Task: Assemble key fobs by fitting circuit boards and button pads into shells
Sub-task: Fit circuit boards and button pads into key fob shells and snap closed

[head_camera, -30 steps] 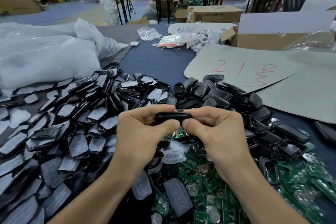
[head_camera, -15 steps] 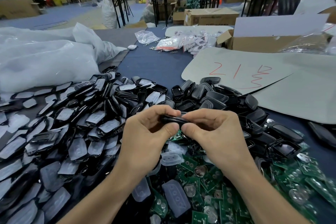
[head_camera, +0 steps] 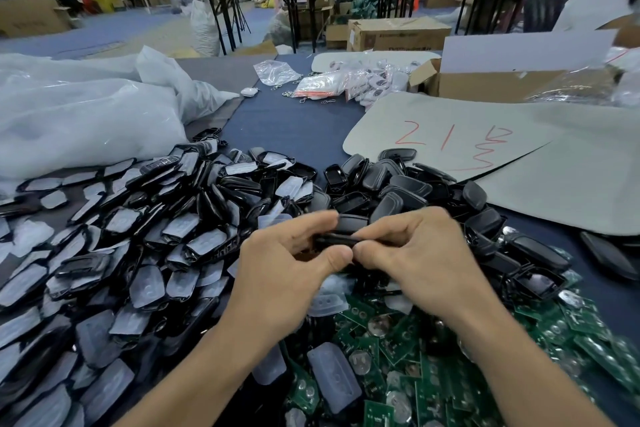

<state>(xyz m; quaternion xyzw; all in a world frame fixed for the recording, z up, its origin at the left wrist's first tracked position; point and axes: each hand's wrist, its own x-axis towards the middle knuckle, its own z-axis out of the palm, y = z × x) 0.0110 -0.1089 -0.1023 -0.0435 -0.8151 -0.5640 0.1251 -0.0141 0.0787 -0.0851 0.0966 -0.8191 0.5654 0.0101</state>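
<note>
**Over the parts heap: one black fob between both hands**

Above the table (head_camera: 294, 125), my left hand (head_camera: 287, 274) and right hand (head_camera: 422, 260) pinch a black fob (head_camera: 337, 239) between thumbs and curled fingers, one at each end. It is edge-on to me and blurred, so I cannot tell whether its halves are closed. Below my wrists lie green circuit boards (head_camera: 433, 374) and clear button pads (head_camera: 334, 378). Black shells (head_camera: 398, 184) are piled just beyond my hands, before a cardboard sheet (head_camera: 450, 107) marked in red.

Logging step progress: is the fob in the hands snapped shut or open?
Cannot tell: left hand and right hand pinch the black fob edge-on; fingers and blur hide its seam.
</note>
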